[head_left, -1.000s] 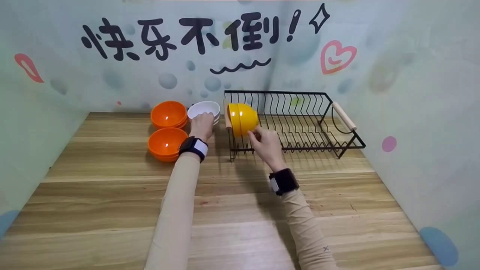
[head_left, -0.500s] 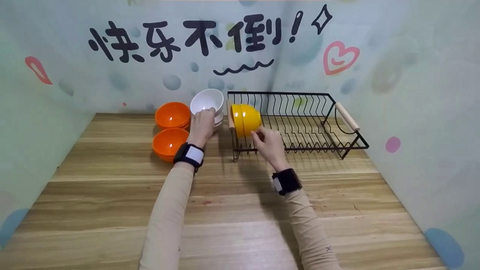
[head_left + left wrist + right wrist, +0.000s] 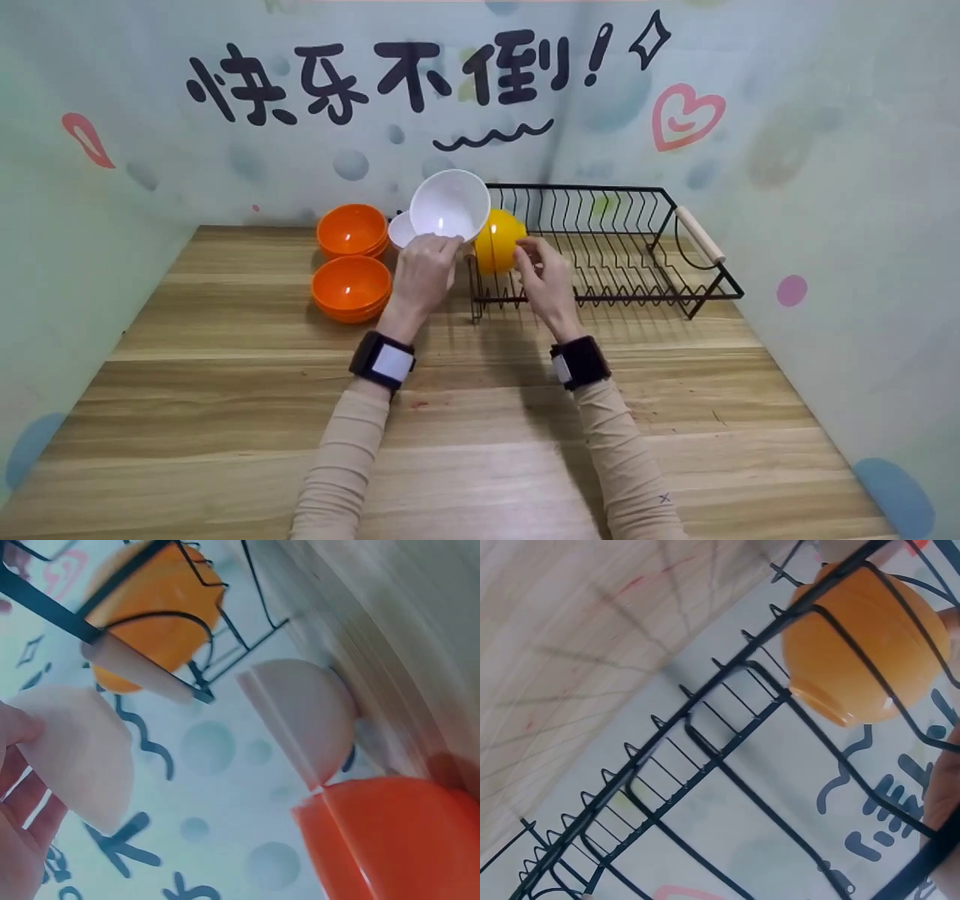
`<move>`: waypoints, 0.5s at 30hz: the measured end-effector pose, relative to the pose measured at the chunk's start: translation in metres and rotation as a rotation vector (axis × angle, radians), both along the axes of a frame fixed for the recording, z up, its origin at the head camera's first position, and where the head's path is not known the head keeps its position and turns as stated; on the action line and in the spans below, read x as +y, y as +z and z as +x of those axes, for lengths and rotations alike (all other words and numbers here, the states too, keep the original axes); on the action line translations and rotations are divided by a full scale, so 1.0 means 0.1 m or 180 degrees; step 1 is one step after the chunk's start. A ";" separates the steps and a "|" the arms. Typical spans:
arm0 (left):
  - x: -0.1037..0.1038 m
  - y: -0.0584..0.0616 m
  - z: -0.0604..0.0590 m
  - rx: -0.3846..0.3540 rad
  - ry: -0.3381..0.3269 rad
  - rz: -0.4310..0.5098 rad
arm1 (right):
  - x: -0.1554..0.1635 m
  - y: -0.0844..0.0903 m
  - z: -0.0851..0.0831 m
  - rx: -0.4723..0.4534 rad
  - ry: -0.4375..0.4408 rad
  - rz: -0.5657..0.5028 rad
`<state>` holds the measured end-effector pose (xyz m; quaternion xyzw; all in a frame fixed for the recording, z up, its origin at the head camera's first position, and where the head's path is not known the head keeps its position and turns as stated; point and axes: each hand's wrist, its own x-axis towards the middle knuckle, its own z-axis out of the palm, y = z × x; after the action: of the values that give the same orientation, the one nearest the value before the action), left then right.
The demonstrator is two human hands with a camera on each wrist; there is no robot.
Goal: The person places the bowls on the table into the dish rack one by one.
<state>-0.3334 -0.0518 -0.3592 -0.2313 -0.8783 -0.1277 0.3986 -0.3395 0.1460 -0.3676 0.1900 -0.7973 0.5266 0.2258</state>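
Note:
My left hand (image 3: pixel 427 274) grips a white bowl (image 3: pixel 450 201) by its near rim, its inside tilted toward the head camera. In the left wrist view the thumb is on the outside of this white bowl (image 3: pixel 86 742), clear of the other white bowls (image 3: pixel 300 716). Two yellow bowls (image 3: pixel 504 241), nested, stand on their sides at the left end of the black dish rack (image 3: pixel 607 298). My right hand (image 3: pixel 550 281) is beside them, thumb and index finger loosely curled close to their base. The right wrist view shows the yellow bowls (image 3: pixel 862 645) through the rack's wires.
Two stacks of orange bowls, a rear one (image 3: pixel 351 231) and a front one (image 3: pixel 351 285), stand left of my left hand. Behind it sits the remaining white stack (image 3: pixel 400 231). The rack's wooden handle (image 3: pixel 700 235) is at its right end, near the wall.
The left hand has lifted the white bowl off its stack and carried it right, tilting it, to overlap the yellow bowls. The right hand's index finger has risen slightly beside the yellow bowls.

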 end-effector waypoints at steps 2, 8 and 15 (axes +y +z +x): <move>0.05 0.00 0.04 0.0122 -0.0078 -0.0046 | -0.01 0.04 0.02 -0.0159 0.0073 -0.0146; 0.22 -0.04 0.12 0.0391 -0.0317 -0.0200 | 0.00 0.10 0.06 -0.0683 0.0387 -0.0577; 0.37 -0.09 0.15 0.0715 -0.0502 -0.0270 | 0.02 0.16 0.07 -0.1012 0.0660 -0.1295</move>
<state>-0.3180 -0.0153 -0.3680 -0.3290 -0.8118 -0.0947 0.4730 -0.3326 0.1478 -0.3517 0.1364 -0.6768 0.7194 0.0763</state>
